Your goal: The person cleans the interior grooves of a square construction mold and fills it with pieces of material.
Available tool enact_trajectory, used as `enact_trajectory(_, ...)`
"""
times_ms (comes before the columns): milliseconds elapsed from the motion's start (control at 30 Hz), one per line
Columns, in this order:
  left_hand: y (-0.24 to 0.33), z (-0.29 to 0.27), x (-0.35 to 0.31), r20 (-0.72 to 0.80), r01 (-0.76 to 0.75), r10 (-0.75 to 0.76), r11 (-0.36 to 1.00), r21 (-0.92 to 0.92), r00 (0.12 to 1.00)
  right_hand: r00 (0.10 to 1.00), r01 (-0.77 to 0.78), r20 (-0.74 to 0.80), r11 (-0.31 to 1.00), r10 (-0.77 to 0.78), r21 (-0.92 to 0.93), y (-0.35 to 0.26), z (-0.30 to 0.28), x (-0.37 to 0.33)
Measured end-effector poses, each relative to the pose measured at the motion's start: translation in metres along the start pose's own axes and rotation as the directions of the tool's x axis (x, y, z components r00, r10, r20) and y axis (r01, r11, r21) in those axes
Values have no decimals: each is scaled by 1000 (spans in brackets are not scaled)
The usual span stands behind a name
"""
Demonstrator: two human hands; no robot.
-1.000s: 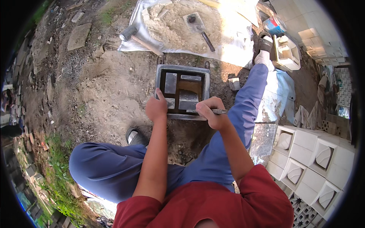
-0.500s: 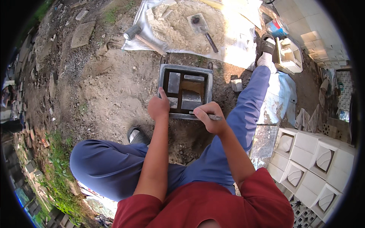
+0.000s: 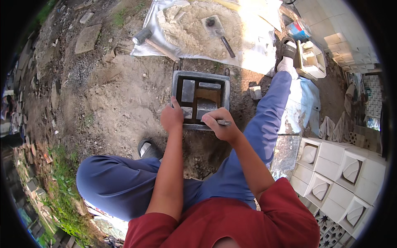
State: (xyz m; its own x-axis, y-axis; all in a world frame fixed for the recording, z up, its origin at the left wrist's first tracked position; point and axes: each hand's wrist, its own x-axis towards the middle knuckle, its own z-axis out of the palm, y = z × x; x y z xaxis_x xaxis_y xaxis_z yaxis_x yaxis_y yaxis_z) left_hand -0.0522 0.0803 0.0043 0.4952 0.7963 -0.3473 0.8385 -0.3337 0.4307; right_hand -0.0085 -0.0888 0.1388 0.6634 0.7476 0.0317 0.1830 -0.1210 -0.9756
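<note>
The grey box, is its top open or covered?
Open: no lid lies across the box, and the blocks inside show from above.

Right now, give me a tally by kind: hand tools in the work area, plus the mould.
Mallet: 1
Square-bladed trowel: 1
Thin hand tool in right hand: 1
Rectangular grey mould: 1
Total: 4

From the wearer's head, one wide fisheye looks steeply down — upright, unmirrored — over the near red T-shirt point(image 3: 198, 219), past the forearms point(image 3: 166, 177), to the grey two-handled box point(image 3: 200, 74) farther off, just above centre.
</note>
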Motion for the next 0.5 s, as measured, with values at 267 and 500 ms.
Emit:
enact_trajectory(267, -12, 5, 5, 47, -44, 54, 983, -179, 997, 999, -44, -29, 998, 45, 40, 6, 10, 12)
enact_trajectory(500, -29, 20, 11, -9, -198, 202, 950, -240, 979, 997, -75, 30, 996, 74, 42, 19, 18, 9)
